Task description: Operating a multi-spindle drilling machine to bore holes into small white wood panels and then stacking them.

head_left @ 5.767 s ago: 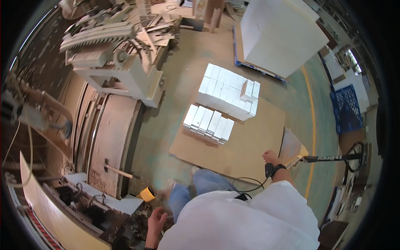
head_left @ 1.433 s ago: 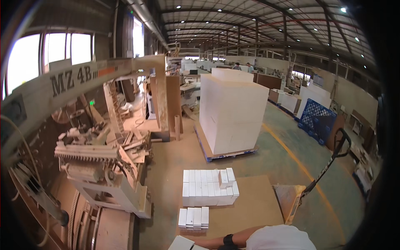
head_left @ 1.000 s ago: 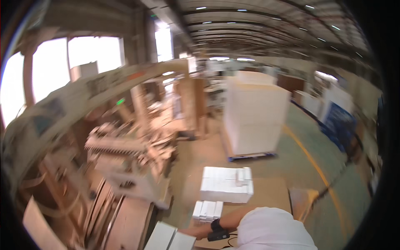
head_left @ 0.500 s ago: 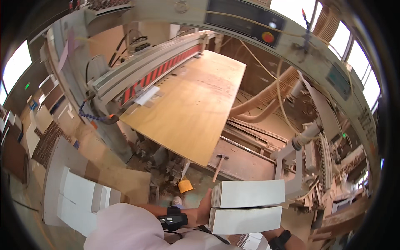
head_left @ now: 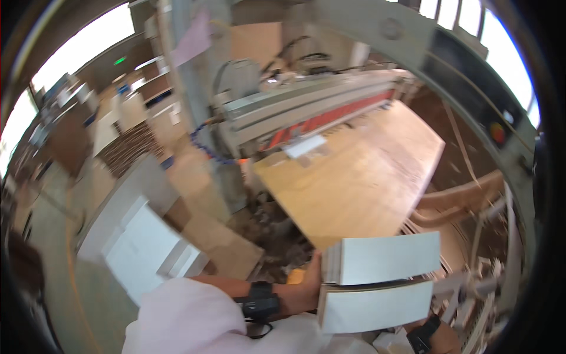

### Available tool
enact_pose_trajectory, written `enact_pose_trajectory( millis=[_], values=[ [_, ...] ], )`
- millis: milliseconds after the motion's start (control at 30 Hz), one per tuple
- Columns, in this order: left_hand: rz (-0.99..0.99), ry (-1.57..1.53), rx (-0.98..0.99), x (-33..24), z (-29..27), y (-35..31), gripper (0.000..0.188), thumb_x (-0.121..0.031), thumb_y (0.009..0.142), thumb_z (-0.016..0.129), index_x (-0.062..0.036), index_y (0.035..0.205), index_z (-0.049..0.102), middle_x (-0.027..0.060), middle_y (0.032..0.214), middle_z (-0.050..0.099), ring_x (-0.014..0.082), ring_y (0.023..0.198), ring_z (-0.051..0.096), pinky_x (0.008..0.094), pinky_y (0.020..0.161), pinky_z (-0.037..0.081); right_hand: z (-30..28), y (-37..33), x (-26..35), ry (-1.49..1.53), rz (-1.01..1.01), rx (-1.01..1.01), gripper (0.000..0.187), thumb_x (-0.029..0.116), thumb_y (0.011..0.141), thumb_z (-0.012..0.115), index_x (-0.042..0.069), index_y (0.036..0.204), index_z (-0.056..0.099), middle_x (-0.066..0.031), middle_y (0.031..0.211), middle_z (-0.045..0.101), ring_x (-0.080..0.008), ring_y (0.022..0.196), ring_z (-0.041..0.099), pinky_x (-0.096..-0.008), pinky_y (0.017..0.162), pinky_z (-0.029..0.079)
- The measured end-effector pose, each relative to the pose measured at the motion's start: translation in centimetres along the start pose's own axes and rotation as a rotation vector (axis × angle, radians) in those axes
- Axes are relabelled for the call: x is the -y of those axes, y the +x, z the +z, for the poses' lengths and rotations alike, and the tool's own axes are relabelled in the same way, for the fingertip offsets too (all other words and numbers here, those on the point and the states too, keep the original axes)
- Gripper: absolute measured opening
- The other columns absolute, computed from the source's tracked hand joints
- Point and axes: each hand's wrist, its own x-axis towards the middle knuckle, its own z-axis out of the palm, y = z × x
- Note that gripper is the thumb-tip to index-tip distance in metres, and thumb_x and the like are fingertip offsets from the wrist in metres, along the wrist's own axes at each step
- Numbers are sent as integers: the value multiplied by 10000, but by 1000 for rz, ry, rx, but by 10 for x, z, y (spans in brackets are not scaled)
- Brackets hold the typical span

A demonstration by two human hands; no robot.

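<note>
gripping white boards low in front, in an upper stack (head_left: 391,258) and a lower stack (head_left: 377,308), with a dark gap between. clasping the left end with the left hand (head_left: 305,290), with the thumb against the layered edges; cannot see the other fingers. supporting, by the look of it, the right end with the right hand (head_left: 416,324), mostly hidden behind the lower stack, so cannot tell how tightly curled. could split along the gap under uneven squeezing from the two ends. could shed loose boards from the middle, showing no strap or wrap, if tipped. could bump a corner against the wooden panel (head_left: 354,183), just beyond the upper stack in view, by misjudging clearance; cannot tell whether touching or apart. could also kick the yellow object (head_left: 296,275), low down and partly covered by the left hand, through looking over bulky stacks. might catch the left wristband (head_left: 259,300) on a board edge by shifting grip too close. might pinch fingertips between the stacks on closing the gap suddenly.
</note>
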Motion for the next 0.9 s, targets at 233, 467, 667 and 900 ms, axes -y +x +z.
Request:
enact_pose_trajectory(
  millis=[233,467,667,900],
  values=[
    [241,-109,-253,-3,-47,75,584,-519,886,254,-63,1182,467,109,1095,544,231,971,543,366,841,440,30,100,45,-121,79,221,416,380,933,317,65,1151,479,-61,1103,524,-182,1053,476,-316,926,364],
    [301,-255,-362,-5,-17,54,572,-515,889,245,-83,1226,409,114,1156,501,238,1026,524,403,855,429,40,158,63,-195,114,390,415,379,934,316,67,1157,476,-62,1107,524,-185,1057,477,-317,928,364],
    [394,-404,-326,-3,5,58,570,-528,902,232,-83,1193,437,115,1196,483,227,1096,480,396,945,374,50,201,75,-201,113,494,415,378,934,315,68,1161,474,-63,1111,524,-188,1060,478,-317,930,364],
    [381,-371,-288,-17,25,51,573,-555,892,254,-135,1235,436,90,1213,491,249,1141,451,414,942,385,48,211,80,-124,82,515,416,378,935,314,70,1166,471,-64,1115,524,-192,1064,479,-318,932,364]
  ],
)
